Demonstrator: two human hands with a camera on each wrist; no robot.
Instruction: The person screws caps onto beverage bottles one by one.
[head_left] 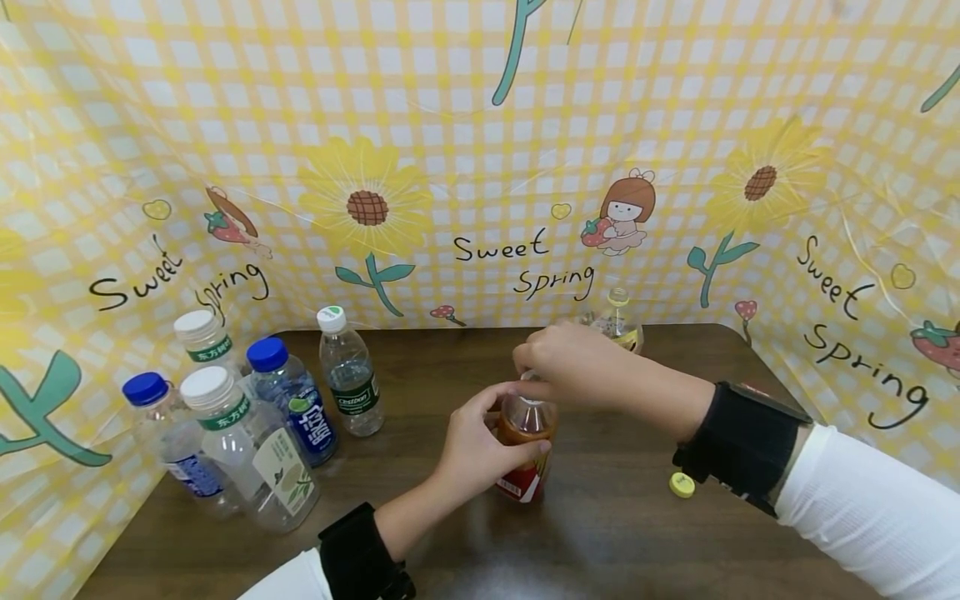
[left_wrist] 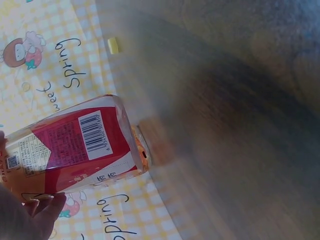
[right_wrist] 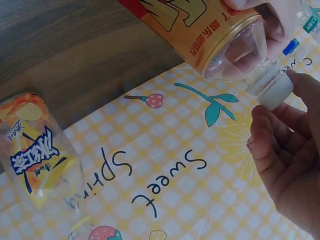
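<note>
A clear plastic bottle (head_left: 521,483) with a red and orange label stands upright on the table in front of me. My left hand (head_left: 472,446) grips its upper body, thumb on the near side. At the top, my right hand (head_left: 573,362) pinches the white cap (right_wrist: 276,92) between thumb and fingers; the cap sits at the bottle's mouth in the right wrist view. The head view hides the cap behind the right hand. In the left wrist view, the label's barcode (left_wrist: 96,135) faces the camera.
Several capped empty bottles, one with a green label (head_left: 356,397), stand together at the left. Behind my right hand is an uncapped bottle (head_left: 618,321) with a yellow label. A loose yellow cap (head_left: 682,485) lies at the right. Checked cloth (head_left: 480,167) hangs behind the table.
</note>
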